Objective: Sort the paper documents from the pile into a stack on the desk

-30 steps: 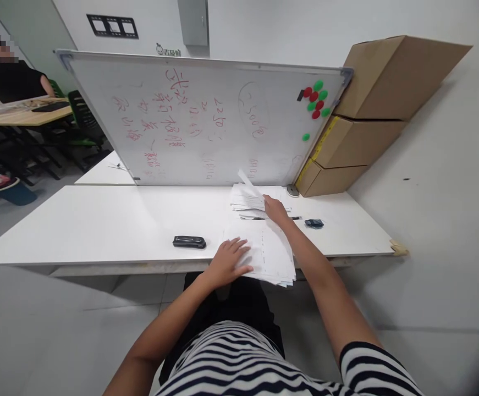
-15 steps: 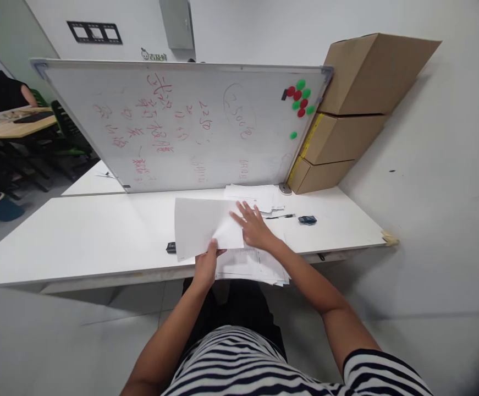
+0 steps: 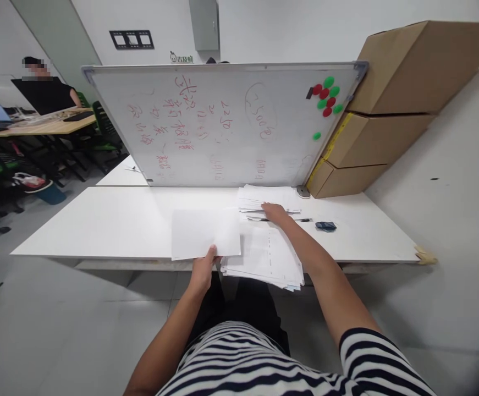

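Note:
In the head view my left hand (image 3: 205, 269) grips a blank white sheet of paper (image 3: 202, 231) at its near edge, thumb on top. Whether more sheets lie under it, I cannot tell. My right hand (image 3: 275, 213) is at the near edge of the rear paper stack (image 3: 259, 195), its fingers closed on the edge there; the fingertips are partly hidden. Between my arms, a front pile of printed papers (image 3: 268, 261) overhangs the desk's front edge, its sheets unevenly stacked. A dark pen (image 3: 305, 220) lies just right of my right hand.
A whiteboard (image 3: 231, 126) with red writing and round magnets stands along the back of the white desk (image 3: 99, 220). Cardboard boxes (image 3: 387, 137) are stacked at right. A small dark blue object (image 3: 325, 226) lies on the desk. Far left, a person (image 3: 53, 93) sits at another table.
My right hand has left the sheet held by my left hand and moved right to the rear stack. The held sheet now lies flatter and lower. The view has shifted left.

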A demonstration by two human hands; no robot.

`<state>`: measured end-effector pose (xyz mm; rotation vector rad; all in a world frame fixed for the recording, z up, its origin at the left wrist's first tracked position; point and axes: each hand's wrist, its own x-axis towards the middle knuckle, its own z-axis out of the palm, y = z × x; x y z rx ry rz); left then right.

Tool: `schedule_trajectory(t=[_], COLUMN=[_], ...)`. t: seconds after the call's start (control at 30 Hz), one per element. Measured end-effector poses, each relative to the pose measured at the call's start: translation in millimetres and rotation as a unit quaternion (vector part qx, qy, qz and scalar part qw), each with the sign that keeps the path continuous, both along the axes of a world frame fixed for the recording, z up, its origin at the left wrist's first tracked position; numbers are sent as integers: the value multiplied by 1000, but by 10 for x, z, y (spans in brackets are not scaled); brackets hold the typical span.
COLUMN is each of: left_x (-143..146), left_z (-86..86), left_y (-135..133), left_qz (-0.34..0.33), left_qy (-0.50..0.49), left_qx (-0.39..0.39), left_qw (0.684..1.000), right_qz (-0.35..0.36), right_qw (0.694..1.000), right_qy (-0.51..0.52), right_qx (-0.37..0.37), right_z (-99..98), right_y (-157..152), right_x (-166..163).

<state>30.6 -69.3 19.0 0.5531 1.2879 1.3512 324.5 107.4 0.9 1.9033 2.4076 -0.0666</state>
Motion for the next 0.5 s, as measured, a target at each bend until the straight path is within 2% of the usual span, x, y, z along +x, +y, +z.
schedule_trajectory(t=[0.27,0.5], left_x=[-163,-212], left_z=[-64,-143], left_y=[-102,-197], left_qz=[23,39], left_qy=[6,-29], left_qx=[25,7], left_qw=[999,999], right_qz=[8,-7], right_qw=[997,994], right_qy=[-70,-109], right_qx=[-12,4], right_z=[93,176], right_y=[67,58], right_x=[-80,-90])
